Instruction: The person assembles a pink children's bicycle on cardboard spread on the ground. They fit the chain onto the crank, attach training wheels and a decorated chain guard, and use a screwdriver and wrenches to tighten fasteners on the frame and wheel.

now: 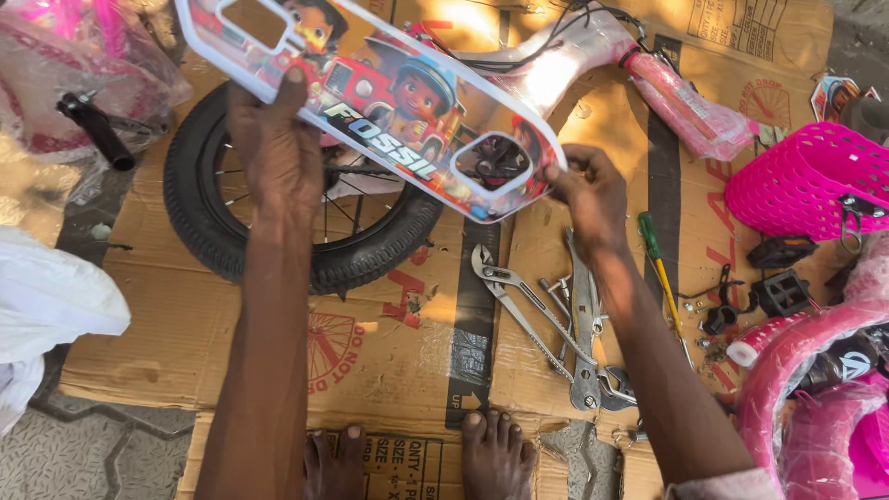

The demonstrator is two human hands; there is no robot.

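My bare feet [417,458] stand at the near edge of the flattened cardboard [167,343] that carries everything here. Just beyond my toes, right of the middle, lie the tools: slip-joint pliers [514,301] with the jaws toward me-left, a flat spanner [583,343] running straight away from me, and a few loose bolts [556,292] between them. A screwdriver with a green and yellow handle [657,268] lies just right of my right forearm. Near the right edge are black pedals [782,292], pink frame tubes in plastic wrap [806,370], and farther back a pink plastic basket [806,181].

Farther off, left of centre, a small spoked wheel with a black tyre [199,218] lies flat on the cardboard. Above it I hold a long chain guard printed with cartoon firefighters [389,97], tilted from upper left down to lower right. My left hand [273,148] is closed on its lower edge near the left end, thumb up over the face. My right hand [588,194] pinches the right end, fingers curled round the rim beside the oval opening. Behind the guard a wrapped frame piece [565,60] and a pink wrapped grip [685,106] lie toward the far right corner; a black handle [93,130] sits at the far left.
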